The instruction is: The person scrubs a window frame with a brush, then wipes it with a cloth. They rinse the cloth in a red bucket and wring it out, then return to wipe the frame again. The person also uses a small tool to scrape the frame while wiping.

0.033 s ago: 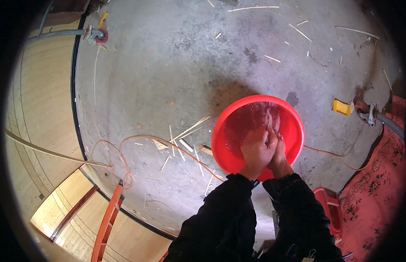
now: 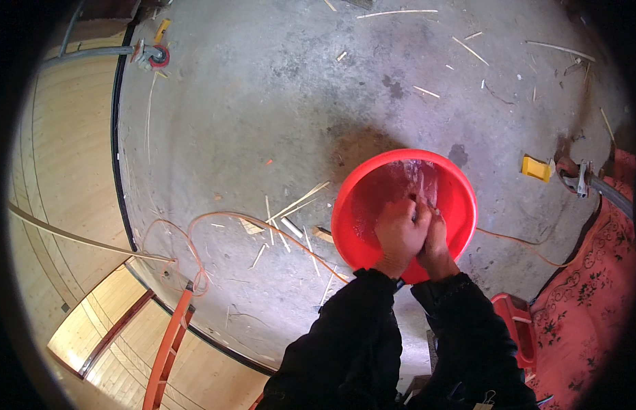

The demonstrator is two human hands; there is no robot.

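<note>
1. The left hand [image 2: 400, 232] and right hand [image 2: 435, 246] press together, fingers curled; whether they grasp anything, I cannot tell.
2. Both are within the round red basin [image 2: 337, 219], above its water [image 2: 383, 188], in front of the black sleeves [image 2: 355, 328].
3. Any print on the yellow block [image 2: 536, 168] near the caster [image 2: 575, 179] is too small to read.
4. Dark floral figures mark the red cloth [image 2: 588, 301].

Wood strips [image 2: 470, 50] litter the grey floor [image 2: 229, 123] — an orange cord [image 2: 219, 213] too.
</note>
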